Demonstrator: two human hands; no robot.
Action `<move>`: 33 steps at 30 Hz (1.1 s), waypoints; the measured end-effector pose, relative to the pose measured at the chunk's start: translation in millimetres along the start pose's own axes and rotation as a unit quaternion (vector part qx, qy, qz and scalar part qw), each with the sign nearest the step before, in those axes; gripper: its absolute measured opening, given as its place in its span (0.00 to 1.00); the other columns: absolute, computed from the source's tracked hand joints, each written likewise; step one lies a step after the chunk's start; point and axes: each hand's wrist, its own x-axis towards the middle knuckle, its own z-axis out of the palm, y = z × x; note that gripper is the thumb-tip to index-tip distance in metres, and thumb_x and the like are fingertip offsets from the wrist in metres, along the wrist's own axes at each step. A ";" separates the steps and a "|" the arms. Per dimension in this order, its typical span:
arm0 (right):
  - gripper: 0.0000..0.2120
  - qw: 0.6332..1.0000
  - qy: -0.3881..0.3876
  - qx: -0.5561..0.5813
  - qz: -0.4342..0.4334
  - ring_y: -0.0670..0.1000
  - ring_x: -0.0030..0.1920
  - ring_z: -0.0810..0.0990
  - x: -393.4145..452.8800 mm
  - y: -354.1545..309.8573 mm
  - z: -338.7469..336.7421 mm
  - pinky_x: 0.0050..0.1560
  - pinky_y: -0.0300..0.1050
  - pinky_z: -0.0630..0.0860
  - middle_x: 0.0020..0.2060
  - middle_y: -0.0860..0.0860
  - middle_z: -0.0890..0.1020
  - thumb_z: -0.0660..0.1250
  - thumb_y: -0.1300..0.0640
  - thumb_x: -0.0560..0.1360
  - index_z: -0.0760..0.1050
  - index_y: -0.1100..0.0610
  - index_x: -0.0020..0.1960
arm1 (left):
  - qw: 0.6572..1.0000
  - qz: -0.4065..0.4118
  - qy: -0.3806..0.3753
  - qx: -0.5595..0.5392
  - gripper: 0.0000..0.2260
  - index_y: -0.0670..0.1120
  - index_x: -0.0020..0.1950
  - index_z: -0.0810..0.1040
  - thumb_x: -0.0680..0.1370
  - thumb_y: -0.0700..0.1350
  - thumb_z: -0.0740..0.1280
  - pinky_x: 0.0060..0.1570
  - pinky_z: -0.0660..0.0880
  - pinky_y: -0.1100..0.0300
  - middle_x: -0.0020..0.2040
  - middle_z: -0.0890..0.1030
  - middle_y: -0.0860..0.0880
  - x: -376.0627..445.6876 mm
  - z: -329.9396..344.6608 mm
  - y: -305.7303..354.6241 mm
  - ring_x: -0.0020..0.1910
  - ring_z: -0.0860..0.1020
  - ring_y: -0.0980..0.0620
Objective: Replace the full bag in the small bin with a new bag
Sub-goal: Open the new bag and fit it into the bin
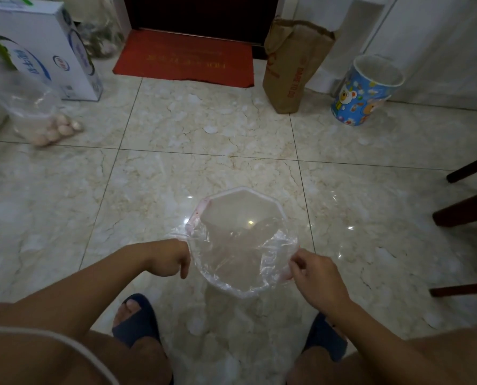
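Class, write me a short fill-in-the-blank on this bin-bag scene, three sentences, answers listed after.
1. The clear bag is being fitted over the small ____.
2. The right hand pinches the bag's ____.
3. The red doormat lies in front of the ____.
Answers: bin; edge; door

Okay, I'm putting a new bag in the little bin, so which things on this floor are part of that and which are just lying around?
Part of the job:
- small bin
- clear new bag, partly over the rim
- left hand and right hand, at the bag's edges

Lying about:
- bag of eggs
- white carton
- brown paper bag
- blue cartoon bin
- red doormat
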 end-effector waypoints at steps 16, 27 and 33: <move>0.16 0.985 0.085 0.111 0.098 0.43 0.51 0.77 33.7 2.1 3.1 0.54 0.35 0.72 0.54 0.48 0.78 0.64 0.68 0.77 0.77 0.56 0.62 | 0.998 -0.001 0.016 0.066 0.14 0.44 0.59 0.77 0.76 0.36 0.58 0.54 0.73 0.57 0.57 0.79 0.45 17.9 26.6 11.1 0.54 0.76 0.48; 0.05 0.909 0.073 0.296 0.285 0.49 0.39 0.84 79.8 17.3 -17.9 0.39 0.41 0.79 0.41 0.52 0.85 0.73 0.62 0.71 0.84 0.58 0.48 | 0.969 0.095 0.179 0.138 0.12 0.45 0.28 0.69 0.71 0.47 0.60 0.30 0.68 0.61 0.25 0.67 0.51 4.7 12.1 14.5 0.24 0.64 0.54; 0.09 0.921 0.051 0.246 0.299 0.51 0.34 0.84 101.7 16.4 -13.8 0.34 0.42 0.76 0.36 0.54 0.85 0.73 0.52 0.72 0.80 0.55 0.37 | 0.940 0.110 0.307 0.105 0.15 0.46 0.29 0.72 0.73 0.51 0.59 0.27 0.64 0.62 0.24 0.72 0.50 8.9 9.8 10.1 0.22 0.69 0.52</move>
